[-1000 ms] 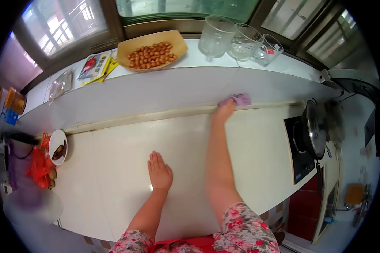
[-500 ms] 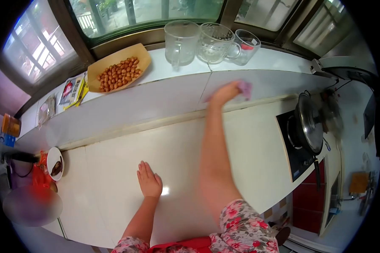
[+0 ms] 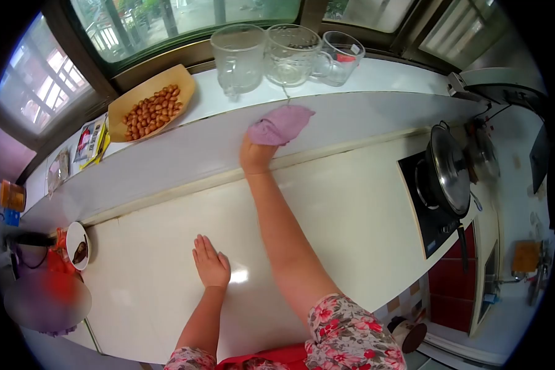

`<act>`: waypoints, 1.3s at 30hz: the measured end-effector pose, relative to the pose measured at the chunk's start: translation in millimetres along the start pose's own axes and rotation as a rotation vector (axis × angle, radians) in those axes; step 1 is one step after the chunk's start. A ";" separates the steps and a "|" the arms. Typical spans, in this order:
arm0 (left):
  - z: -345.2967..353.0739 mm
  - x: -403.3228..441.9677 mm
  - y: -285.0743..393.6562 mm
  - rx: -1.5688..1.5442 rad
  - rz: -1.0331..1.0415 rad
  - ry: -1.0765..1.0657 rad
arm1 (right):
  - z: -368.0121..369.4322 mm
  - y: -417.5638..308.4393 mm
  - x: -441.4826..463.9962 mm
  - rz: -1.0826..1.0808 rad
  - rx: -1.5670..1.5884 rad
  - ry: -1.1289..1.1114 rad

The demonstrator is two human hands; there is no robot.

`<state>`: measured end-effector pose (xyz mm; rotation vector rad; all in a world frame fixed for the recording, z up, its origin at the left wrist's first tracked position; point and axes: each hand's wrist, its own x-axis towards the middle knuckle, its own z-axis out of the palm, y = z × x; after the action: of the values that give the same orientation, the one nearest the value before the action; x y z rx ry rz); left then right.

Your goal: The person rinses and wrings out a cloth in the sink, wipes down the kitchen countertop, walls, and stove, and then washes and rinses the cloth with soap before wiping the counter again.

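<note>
In my right hand [image 3: 256, 156] is a purple cleaning cloth [image 3: 283, 125], pressed against the tiled wall [image 3: 345, 117] below the window ledge. The fingers are mostly hidden behind the cloth. My left hand [image 3: 212, 265] lies flat on the pale countertop [image 3: 154, 277], fingers stretched out and nothing in it. Just above the cloth, on the ledge, stand a tall clear glass mug [image 3: 239, 58], a textured glass mug [image 3: 291, 55] and a drinking glass [image 3: 341, 58].
A paper tray [image 3: 185, 92] of round brown nuts and some packets [image 3: 91, 140] sit on the ledge at left. A white bowl [image 3: 77, 245] stands at the counter's left end. At right, a lidded pan [image 3: 448, 172] rests on a black stove [image 3: 435, 237].
My right hand has swept left along the wall with the cloth, which now shows more spread out. My left hand stays flat on the counter. The view has shifted slightly.
</note>
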<state>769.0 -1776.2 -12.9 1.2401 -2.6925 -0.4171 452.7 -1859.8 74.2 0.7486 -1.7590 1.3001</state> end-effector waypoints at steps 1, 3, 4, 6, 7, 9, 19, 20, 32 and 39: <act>-0.3 1.7 -0.8 -0.002 0.006 0.012 | -6.2 15.7 5.5 0.001 -0.003 0.008; 1.4 2.1 0.2 -0.009 0.004 0.016 | -17.8 66.6 19.5 0.166 -0.051 0.044; 2.1 2.0 0.2 -0.004 0.009 0.019 | -21.9 98.0 25.8 0.283 -0.037 0.100; 0.8 2.3 -1.3 0.010 -0.005 0.026 | -46.4 131.1 59.9 0.729 0.174 0.284; 0.4 3.6 0.1 0.008 -0.006 0.017 | -63.8 126.8 83.7 0.988 0.305 0.328; -1.2 4.3 1.8 0.014 -0.059 0.017 | -61.2 133.1 72.6 1.199 0.427 0.331; 0.6 4.1 -10.9 -0.075 -0.022 0.005 | -63.1 33.8 -62.2 0.105 0.070 -0.267; 0.0 3.8 -13.3 -0.100 -0.005 0.018 | -62.3 29.0 -67.2 0.173 -0.043 -0.221; -67.8 -11.9 -163.8 -0.252 0.062 0.110 | 18.6 -128.5 -187.7 0.217 -0.068 -0.477; -84.8 -33.4 -251.5 -0.243 -0.005 0.091 | 83.4 -263.6 -257.4 0.021 -0.047 -0.558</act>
<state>992.9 -1922.7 -10.9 1.1668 -2.4751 -0.6496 778.1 -2017.7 -35.0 1.1475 -2.2263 1.1226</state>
